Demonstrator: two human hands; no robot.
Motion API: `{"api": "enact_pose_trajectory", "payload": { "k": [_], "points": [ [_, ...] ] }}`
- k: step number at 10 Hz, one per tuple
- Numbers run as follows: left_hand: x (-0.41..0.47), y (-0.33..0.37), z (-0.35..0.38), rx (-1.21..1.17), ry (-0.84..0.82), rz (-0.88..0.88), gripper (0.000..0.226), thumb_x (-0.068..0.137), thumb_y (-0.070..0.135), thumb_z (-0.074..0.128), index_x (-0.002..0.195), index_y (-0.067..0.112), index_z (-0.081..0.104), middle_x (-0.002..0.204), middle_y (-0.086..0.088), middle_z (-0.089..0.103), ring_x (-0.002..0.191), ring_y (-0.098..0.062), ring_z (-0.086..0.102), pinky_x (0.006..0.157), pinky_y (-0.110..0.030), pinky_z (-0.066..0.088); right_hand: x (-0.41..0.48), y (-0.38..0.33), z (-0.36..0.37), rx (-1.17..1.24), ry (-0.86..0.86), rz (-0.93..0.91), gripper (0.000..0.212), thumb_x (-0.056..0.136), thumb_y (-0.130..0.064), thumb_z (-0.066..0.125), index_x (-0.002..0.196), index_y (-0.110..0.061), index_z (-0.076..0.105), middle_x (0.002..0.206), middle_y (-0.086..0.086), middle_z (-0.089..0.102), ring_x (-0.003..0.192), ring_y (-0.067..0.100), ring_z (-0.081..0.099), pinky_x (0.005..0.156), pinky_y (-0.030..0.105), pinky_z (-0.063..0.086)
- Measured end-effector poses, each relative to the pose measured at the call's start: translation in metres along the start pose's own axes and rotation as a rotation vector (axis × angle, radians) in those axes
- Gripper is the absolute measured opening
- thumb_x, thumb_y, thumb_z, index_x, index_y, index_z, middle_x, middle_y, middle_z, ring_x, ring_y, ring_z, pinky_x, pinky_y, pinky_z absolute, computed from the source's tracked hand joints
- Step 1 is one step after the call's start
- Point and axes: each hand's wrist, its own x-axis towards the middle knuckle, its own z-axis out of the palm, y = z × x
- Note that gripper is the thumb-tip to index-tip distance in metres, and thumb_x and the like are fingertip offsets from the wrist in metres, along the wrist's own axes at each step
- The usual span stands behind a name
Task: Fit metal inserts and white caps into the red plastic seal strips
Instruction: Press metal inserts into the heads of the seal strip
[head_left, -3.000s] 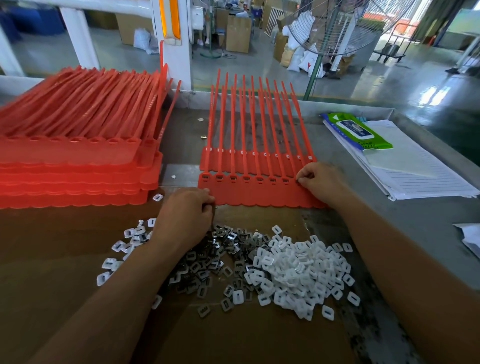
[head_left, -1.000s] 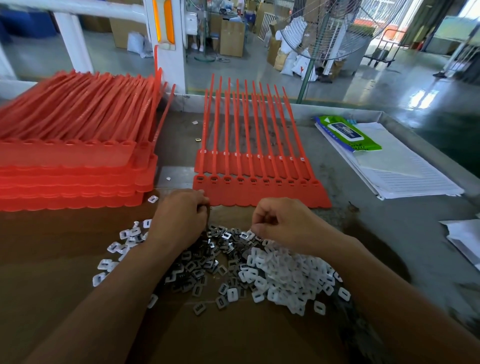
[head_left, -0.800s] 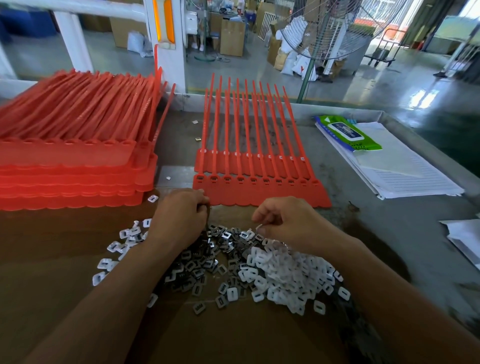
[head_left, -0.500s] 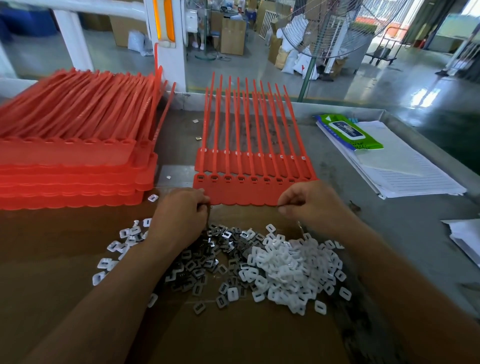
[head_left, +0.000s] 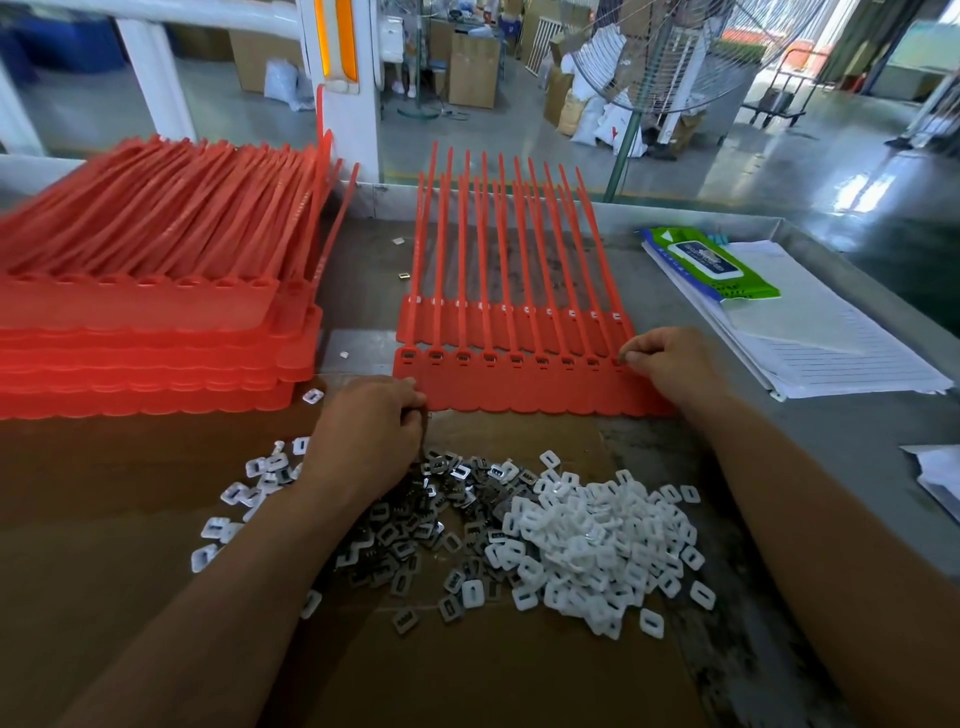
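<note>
Strip (head_left: 519, 397) is laid flat mid-bench, sockets in a row running L-R, tails pointing away. Its rightmost socket is met by the R hand (head_left: 670, 364), the nearer one, w/ an insert (head_left: 622, 359) apparently pinched at the fingertips. L hand (head_left: 371, 431) is curled at the near-L corner; what's held can't be told. Inserts (head_left: 415, 530) & caps (head_left: 597, 540) are heaped just nearside.

Red seal strips (head_left: 519, 387) flat in a joined row, metal inserts (head_left: 410, 535) heaped nearer, white caps (head_left: 597, 540) piled alongside
</note>
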Motion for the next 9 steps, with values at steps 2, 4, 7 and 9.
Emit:
{"api": "enact_pose_trajectory", "payload": {
  "k": [2,4,7,9],
  "points": [
    [-0.0001,-0.0005,0.0001,0.0,0.002,0.004,0.027,0.083,0.006,0.053,0.106,0.007,0.066,0.119,-0.004,0.061,0.111,-0.014,0.055,0.098,-0.021,0.032,0.0038,0.0,0.0039,-0.019,-0.004,0.017,0.014,0.084,-0.01,0.061,0.079,-0.021,0.067,0.096,0.01,0.068,0.093,0.024,0.059,0.092,0.041,0.045],
    [-0.0001,-0.0007,-0.0001,-0.007,-0.007,-0.002,0.027,0.083,0.006,0.053,0.106,0.007,0.066,0.12,-0.005,0.061,0.111,-0.015,0.054,0.097,-0.021,0.032,0.005,0.0017,0.0056,-0.084,-0.003,0.012,0.012,0.084,-0.011,0.061,0.089,-0.012,0.072,0.097,0.007,0.068,0.092,0.021,0.059,0.089,0.036,0.046],
    [-0.0002,0.0007,0.0,-0.03,0.013,-0.001,0.025,0.082,0.003,0.054,0.103,0.005,0.067,0.116,-0.007,0.063,0.11,-0.015,0.056,0.095,-0.019,0.032,0.0085,0.0031,0.0055,-0.011,0.057,0.052,0.027,0.073,-0.007,0.07,0.061,-0.028,0.058,0.08,-0.003,0.06,0.082,0.012,0.054,0.078,0.027,0.042],
    [-0.0006,0.0001,-0.0001,-0.03,0.006,-0.001,0.025,0.081,0.003,0.054,0.103,0.004,0.067,0.116,-0.007,0.063,0.11,-0.016,0.056,0.097,-0.02,0.033,0.0123,0.0003,0.0069,0.022,0.056,0.114,0.025,0.07,-0.01,0.069,0.057,-0.028,0.057,0.068,-0.013,0.055,0.072,0.007,0.049,0.07,0.027,0.038]
  ]
}}
